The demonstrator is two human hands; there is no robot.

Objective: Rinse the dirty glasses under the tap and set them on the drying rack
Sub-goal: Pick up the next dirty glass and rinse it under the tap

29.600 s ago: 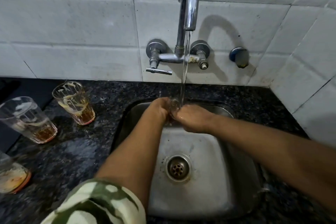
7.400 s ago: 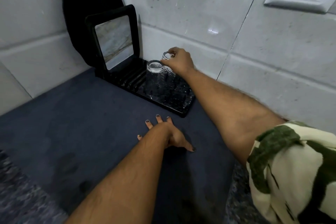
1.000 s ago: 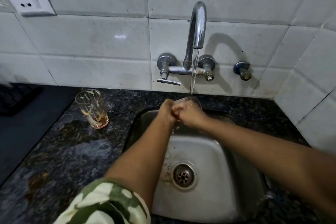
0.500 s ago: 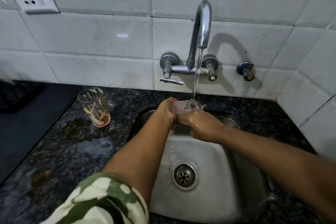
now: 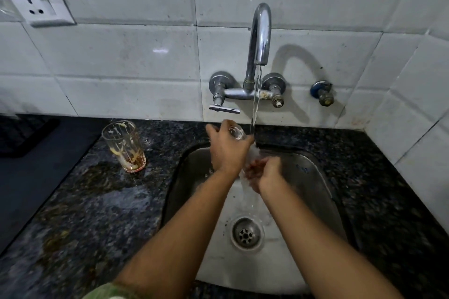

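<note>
Water runs from the chrome tap (image 5: 261, 34) into the steel sink (image 5: 313, 177). My left hand (image 5: 227, 150) grips a clear glass (image 5: 237, 133) over the sink, tipped so its base points up toward the stream. Water spills from it onto my right hand (image 5: 263, 173), which is cupped just below and to the right, fingers curled, touching the glass's lower end. One dirty glass (image 5: 124, 149) with brown residue stands upright on the dark granite counter (image 5: 97, 201), left of the sink.
A dark mat (image 5: 29, 177) covers the counter at far left. A wall socket (image 5: 38, 5) sits on the white tiles at upper left. The tap lever (image 5: 224, 110) and a blue valve (image 5: 322, 92) stick out from the wall. The drain (image 5: 246, 233) lies mid-sink.
The glass was upright under the stream half a second ago; now my left hand has tipped it over and my right hand has dropped below it into the spilling water.
</note>
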